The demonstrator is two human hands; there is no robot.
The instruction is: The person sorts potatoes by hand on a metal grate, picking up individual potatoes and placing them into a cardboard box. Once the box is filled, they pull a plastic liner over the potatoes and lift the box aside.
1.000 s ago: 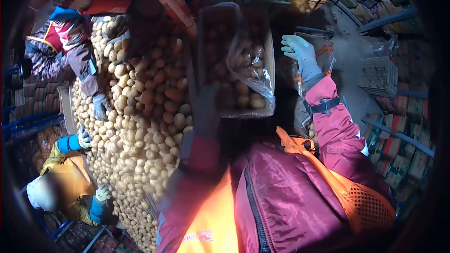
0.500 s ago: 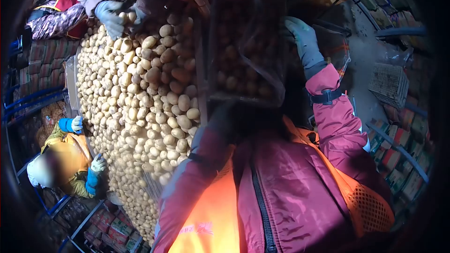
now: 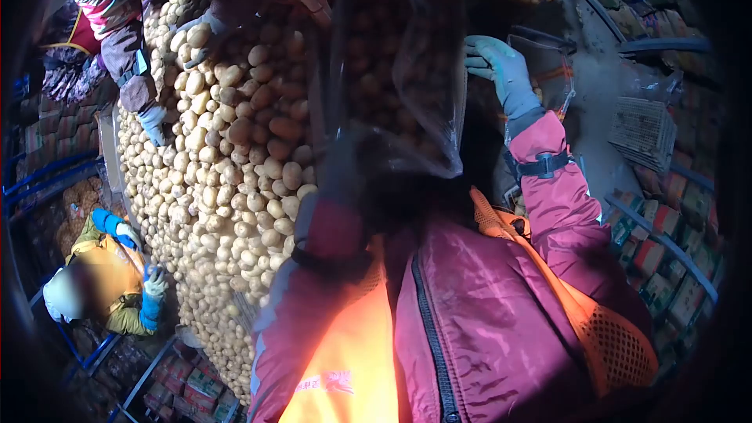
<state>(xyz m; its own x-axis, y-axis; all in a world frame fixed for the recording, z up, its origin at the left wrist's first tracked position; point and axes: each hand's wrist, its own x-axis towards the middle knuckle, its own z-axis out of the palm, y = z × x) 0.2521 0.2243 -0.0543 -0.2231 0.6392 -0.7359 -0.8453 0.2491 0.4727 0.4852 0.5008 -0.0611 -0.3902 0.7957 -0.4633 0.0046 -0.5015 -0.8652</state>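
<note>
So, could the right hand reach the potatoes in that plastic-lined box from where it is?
Probably yes. The gloved right hand sits at the right edge of the box, which is open on top. Only the loose plastic liner lies between glove and potatoes; whether it touches the liner is unclear.

My right hand (image 3: 501,70), in a pale blue-grey glove, is up at the right side of a box of potatoes (image 3: 392,70), fingers bent toward the clear plastic liner (image 3: 427,121) that hangs over its edge; I can't tell whether they grip it. My left hand (image 3: 342,176) is in deep shadow at the box's near left corner, its hold unclear. Left of the box, a deep heap of loose potatoes (image 3: 227,172) covers a long table. A co-worker's gloved hand (image 3: 153,121) rests on the heap's far edge. Another co-worker in a yellow jacket (image 3: 106,286) stands at the lower left.
</note>
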